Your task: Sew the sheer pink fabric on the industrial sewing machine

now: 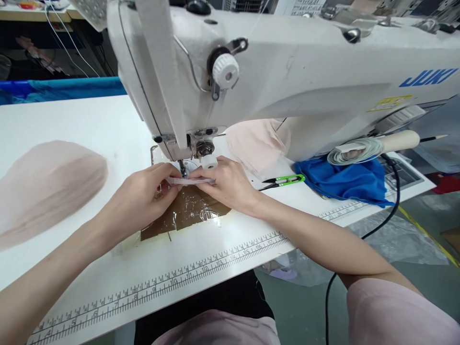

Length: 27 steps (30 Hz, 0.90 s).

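Note:
A small strip of pale pink fabric (pixel 190 180) lies stretched under the presser foot (pixel 183 167) of a white sewing machine (pixel 287 72). My left hand (pixel 143 194) pinches the strip's left end with its fingers closed. The right end is pinched by my right hand (pixel 226 184), just right of the needle. Both hands rest on the white table (pixel 89 124), over a brown taped patch (pixel 187 211).
A stack of pink fabric pieces (pixel 46 187) lies at the left. More pink fabric (pixel 257 143) sits behind the right hand. Green thread snips (pixel 285 180), a blue cloth (pixel 345 182) and a black cable (pixel 391 211) lie to the right. A printed ruler (pixel 179 278) runs along the table's front edge.

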### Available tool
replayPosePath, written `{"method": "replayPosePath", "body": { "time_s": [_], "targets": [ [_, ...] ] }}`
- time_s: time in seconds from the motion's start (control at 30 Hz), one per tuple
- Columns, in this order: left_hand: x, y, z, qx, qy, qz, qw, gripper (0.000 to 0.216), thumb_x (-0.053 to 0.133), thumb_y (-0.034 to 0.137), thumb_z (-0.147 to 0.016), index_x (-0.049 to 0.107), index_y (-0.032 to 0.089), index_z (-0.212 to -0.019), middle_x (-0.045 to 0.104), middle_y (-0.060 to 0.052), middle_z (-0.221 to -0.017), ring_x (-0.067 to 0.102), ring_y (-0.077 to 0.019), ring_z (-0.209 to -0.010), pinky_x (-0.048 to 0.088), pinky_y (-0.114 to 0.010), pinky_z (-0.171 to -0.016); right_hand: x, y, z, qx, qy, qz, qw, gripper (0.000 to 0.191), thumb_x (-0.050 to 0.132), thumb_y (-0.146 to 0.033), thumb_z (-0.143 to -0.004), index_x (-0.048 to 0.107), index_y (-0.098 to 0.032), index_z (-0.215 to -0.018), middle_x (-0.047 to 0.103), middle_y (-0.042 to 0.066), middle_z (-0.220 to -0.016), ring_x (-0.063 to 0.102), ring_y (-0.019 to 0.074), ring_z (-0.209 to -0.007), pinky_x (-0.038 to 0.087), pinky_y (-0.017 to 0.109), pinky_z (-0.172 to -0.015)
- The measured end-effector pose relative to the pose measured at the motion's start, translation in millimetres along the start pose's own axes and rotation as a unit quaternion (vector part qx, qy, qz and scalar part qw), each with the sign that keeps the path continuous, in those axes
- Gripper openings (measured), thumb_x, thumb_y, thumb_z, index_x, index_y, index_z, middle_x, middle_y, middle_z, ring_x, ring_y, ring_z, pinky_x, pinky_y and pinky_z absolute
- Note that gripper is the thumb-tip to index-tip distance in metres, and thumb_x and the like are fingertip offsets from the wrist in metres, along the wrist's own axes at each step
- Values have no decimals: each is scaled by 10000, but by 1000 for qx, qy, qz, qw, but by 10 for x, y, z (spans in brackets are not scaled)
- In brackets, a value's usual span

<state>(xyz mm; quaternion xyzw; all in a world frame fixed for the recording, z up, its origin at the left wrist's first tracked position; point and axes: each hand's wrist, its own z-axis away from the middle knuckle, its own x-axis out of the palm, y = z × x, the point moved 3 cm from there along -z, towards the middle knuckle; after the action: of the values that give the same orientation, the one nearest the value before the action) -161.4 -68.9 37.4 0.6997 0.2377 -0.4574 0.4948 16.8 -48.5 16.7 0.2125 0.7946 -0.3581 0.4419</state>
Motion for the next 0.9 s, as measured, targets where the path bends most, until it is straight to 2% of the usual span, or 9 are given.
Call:
{"method": "replayPosePath", "body": {
  "time_s": [0.2, 0.33, 0.43, 0.5, 0.57, 0.67, 0.73, 0.8, 0.9],
  "targets": [
    [86, -67, -17, 36, -5, 22, 999, 295, 484, 377, -923, 737, 225, -943, 613, -22, -838, 529, -116, -601, 415, -276, -554, 4, -10, 4, -30, 30, 12, 999, 235, 534, -264, -975, 763, -228, -946, 655, -29, -640, 559, 125, -657, 396, 270, -744],
    [74, -103, -39, 27, -36, 59, 997, 344, 463, 410, -952, 746, 237, -861, 610, -16, -819, 524, -110, -607, 405, -269, -556, 16, -9, 6, -35, 28, 26, 999, 235, 527, -272, -984, 756, -230, -955, 683, -25, -683, 571, 123, -663, 388, 274, -752],
    [93, -112, -3, 53, -43, 57, 996, 387, 419, 403, -983, 739, 225, -860, 591, -19, -825, 534, -109, -634, 418, -267, -581, 21, -19, 29, -53, 15, 22, 998, 250, 510, -275, -997, 750, -222, -954, 710, -23, -723, 576, 110, -640, 388, 287, -785],
    [133, -93, 66, 100, -22, 22, 994, 382, 413, 358, -993, 731, 199, -854, 580, -35, -850, 538, -116, -660, 434, -275, -609, 24, -37, 63, -78, 7, 20, 997, 245, 521, -264, -990, 748, -216, -914, 733, -22, -767, 604, 113, -667, 395, 293, -806],
    [182, -53, 166, 156, 24, -53, 986, 346, 428, 297, -990, 726, 178, -860, 591, -59, -869, 548, -145, -706, 443, -302, -643, 27, -63, 105, -109, 9, 24, 994, 211, 555, -228, -964, 746, -204, -877, 759, -13, -864, 655, 138, -795, 408, 297, -823],
    [240, 38, 324, 222, 116, -220, 943, 212, 516, 236, -953, 719, 201, -1004, 676, -70, -918, 578, -216, -804, 414, -363, -672, 45, -103, 163, -150, 14, 48, 987, 176, 578, -161, -925, 743, -178, -866, 771, 3, -977, 670, 182, -987, 432, 312, -857],
    [257, 93, 392, 233, 154, -305, 910, 206, 572, 210, -926, 694, 219, -1092, 717, -63, -1085, 609, -257, -935, 398, -394, -713, 56, -125, 187, -169, 21, 69, 983, 202, 550, -133, -924, 739, -170, -864, 776, 5, -965, 681, 184, -987, 442, 321, -896],
    [261, 124, 414, 230, 155, -341, 898, 240, 563, 179, -930, 669, 211, -1143, 692, -68, -1228, 610, -280, -1083, 388, -418, -766, 59, -140, 200, -182, 35, 84, 979, 236, 516, -126, -936, 735, -167, -858, 779, 4, -957, 695, 174, -953, 445, 325, -934],
    [261, 128, 400, 229, 130, -333, 905, 273, 490, 145, -964, 641, 176, -1190, 694, -100, -1228, 606, -277, -1179, 375, -446, -824, 54, -149, 208, -190, 50, 86, 977, 256, 492, -120, -944, 731, -160, -861, 779, 3, -973, 707, 168, -943, 451, 326, -958]
  ]
}}
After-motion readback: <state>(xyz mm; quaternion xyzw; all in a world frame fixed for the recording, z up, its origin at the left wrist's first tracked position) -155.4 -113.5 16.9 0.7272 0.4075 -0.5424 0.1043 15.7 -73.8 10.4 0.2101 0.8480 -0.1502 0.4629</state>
